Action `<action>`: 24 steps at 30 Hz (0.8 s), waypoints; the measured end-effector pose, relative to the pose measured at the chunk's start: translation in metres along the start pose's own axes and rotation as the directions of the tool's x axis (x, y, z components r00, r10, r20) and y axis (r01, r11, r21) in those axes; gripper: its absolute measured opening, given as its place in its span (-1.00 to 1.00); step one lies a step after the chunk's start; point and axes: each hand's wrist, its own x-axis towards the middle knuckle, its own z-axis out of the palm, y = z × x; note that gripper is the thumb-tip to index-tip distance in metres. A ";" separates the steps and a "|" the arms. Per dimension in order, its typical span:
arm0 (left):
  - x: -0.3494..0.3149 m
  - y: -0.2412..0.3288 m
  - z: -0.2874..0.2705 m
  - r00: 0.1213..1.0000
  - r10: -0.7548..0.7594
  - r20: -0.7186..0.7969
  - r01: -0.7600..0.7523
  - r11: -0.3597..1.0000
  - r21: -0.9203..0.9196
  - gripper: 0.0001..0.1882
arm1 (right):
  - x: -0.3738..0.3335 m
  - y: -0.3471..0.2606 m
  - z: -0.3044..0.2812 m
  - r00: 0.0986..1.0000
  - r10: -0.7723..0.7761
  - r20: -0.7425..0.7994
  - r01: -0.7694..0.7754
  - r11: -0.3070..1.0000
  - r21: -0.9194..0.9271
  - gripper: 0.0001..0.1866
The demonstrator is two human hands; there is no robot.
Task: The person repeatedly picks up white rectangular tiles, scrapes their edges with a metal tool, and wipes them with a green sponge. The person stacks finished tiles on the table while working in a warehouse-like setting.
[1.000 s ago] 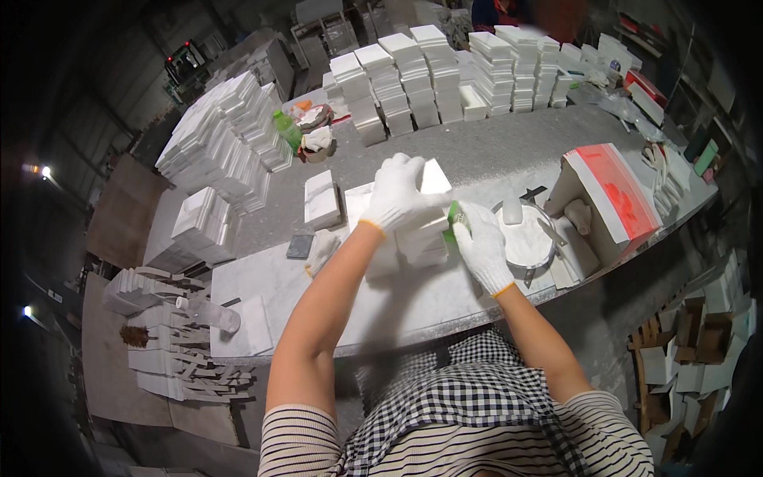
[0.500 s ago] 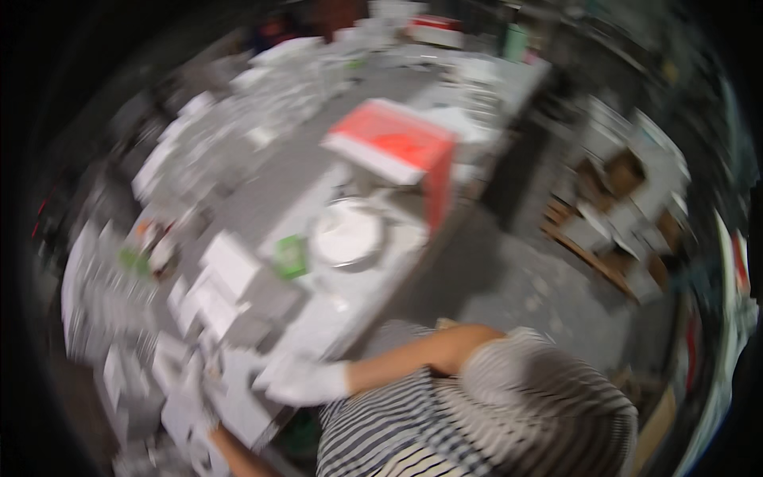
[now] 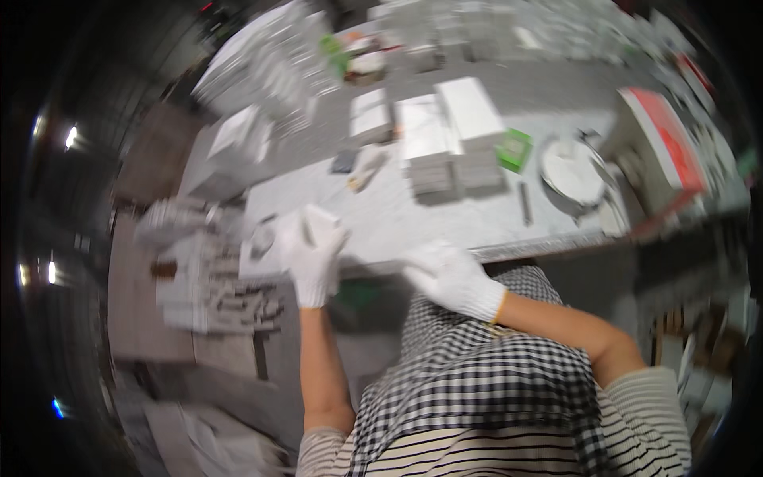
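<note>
Both my hands wear white knit gloves. Over the near left part of the pale tabletop (image 3: pixel 366 226), my left hand (image 3: pixel 312 253) is closed around a small, pale, flat-edged piece (image 3: pixel 324 216), too blurred to name. To its right, my right hand (image 3: pixel 453 278) is at the table's near edge in front of my checked apron. Its fingers point left, loosely stretched, and nothing shows in them. Beyond the hands lie a crumpled pale cloth-like thing (image 3: pixel 367 165) and a small dark block (image 3: pixel 343 161). Two stacks of white boxes or cards, a left stack (image 3: pixel 425 135) and a right stack (image 3: pixel 470 115), stand farther back.
A green box (image 3: pixel 515 149), a dark thin bar (image 3: pixel 524 203) and a round white dish (image 3: pixel 572 173) are on the right, beside a red-and-white carton (image 3: pixel 660 143). Tall white stacks (image 3: pixel 266 63) stand at the back left. Piled flat white pieces (image 3: pixel 211 282) lie left of the table.
The view has swung to the left, so the table now runs across in front of me. My left hand has come away from the white boxes it was among. The right glove stays near the table edge.
</note>
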 end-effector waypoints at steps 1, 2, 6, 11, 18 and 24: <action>-0.006 -0.007 -0.008 0.998 -0.003 -0.056 0.008 0.997 0.077 -0.23 | 0.003 -0.004 -0.002 0.996 0.076 0.042 -0.076 0.997 0.001 -0.71; -0.013 -0.008 -0.012 0.998 0.044 -0.044 -0.044 0.999 0.019 -0.18 | 0.008 -0.009 -0.005 0.987 0.129 0.093 -0.139 0.985 0.106 -0.69; -0.036 0.006 -0.014 0.983 0.176 -0.041 -0.180 0.978 -0.102 0.05 | 0.032 -0.021 0.001 0.958 0.221 0.185 -0.274 0.897 0.346 -0.59; -0.059 0.007 -0.011 0.942 0.334 -0.040 -0.334 0.942 -0.007 0.01 | 0.058 -0.019 0.021 0.960 0.188 0.207 -0.278 0.710 0.647 -0.54; -0.070 0.015 -0.017 0.877 0.472 -0.091 -0.465 0.881 0.090 -0.02 | 0.090 -0.044 0.031 0.938 0.172 0.302 -0.268 0.910 0.316 -0.31; -0.074 -0.001 -0.030 0.875 0.469 -0.119 -0.435 0.870 0.233 -0.07 | 0.072 -0.048 0.029 0.840 0.173 0.514 -0.334 0.912 0.239 -0.32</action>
